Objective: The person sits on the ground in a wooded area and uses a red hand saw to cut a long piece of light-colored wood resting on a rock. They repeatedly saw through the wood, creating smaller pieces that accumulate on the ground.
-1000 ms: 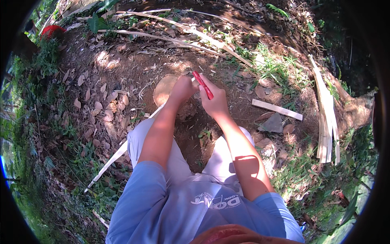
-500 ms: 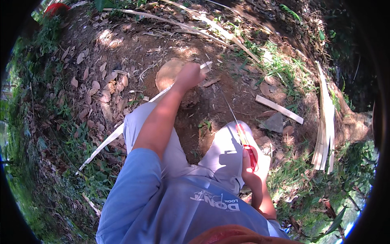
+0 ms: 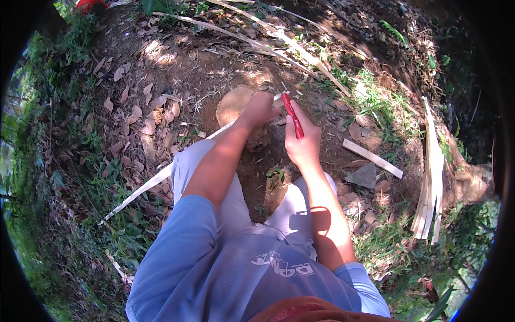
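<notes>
My left hand (image 3: 259,110) is closed around a long pale bamboo or wood strip (image 3: 140,190), just above a round chopping stump (image 3: 233,103). The strip slants from the lower left, over my left knee, and its far end pokes out past my fist. In my right hand (image 3: 304,142) is a red-handled knife (image 3: 293,116), gripped with the thumb along the handle. The handle's upper end is right beside that end of the strip. Most of the blade cannot be made out against the ground.
Several pale strips (image 3: 431,174) lie bundled at the right, and longer strips (image 3: 300,51) stretch across the ground at the far side. A short flat piece (image 3: 372,159) rests near a grey stone (image 3: 363,175) by my right knee. Dry leaves and grass cover the ground around.
My right hand has moved up and forward from my right thigh, bringing the knife to the strip's end beside my left hand. The left hand keeps its hold; the view has shifted slightly.
</notes>
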`<state>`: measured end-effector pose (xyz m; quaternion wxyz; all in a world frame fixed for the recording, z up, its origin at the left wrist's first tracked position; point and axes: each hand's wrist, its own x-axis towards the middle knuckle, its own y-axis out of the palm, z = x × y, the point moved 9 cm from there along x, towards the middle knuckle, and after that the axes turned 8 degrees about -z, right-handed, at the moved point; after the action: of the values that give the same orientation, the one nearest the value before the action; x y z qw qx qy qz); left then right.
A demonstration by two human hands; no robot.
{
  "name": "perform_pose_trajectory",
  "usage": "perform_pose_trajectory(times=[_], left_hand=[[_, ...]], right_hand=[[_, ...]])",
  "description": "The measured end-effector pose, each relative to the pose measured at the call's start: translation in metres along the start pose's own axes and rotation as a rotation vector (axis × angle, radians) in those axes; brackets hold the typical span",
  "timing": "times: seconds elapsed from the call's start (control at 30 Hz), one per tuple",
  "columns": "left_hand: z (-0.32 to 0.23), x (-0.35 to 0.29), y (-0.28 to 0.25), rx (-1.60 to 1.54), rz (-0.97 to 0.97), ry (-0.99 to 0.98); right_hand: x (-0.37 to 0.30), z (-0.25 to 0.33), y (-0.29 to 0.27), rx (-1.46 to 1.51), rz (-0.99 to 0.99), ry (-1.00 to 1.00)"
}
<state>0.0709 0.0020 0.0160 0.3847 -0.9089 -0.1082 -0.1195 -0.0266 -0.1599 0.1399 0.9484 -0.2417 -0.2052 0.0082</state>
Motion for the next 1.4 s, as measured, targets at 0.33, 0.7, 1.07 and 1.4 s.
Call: perform_pose_trajectory(times=[0.33,0.7,1.07,1.4], left_hand=[[-0.001,0.008,0.014,-0.109,-0.055,0.151],[0.000,0.006,-0.004,0.057,0.119,-0.029],[0.000,-0.002,0.008,-0.035,-0.026,0.115],[0.006,0.004,0.000,0.029,0.045,0.017]], right_hand=[[0.070,-0.036,0.055,0.081,-0.053,-0.058],[-0.094,-0.004,-0.091,-0.200,0.047,0.068],[-0.101,0.029,-0.113,-0.235,0.097,0.070],[0.024,-0.019,0.028,0.027,-0.019,-0.023]])
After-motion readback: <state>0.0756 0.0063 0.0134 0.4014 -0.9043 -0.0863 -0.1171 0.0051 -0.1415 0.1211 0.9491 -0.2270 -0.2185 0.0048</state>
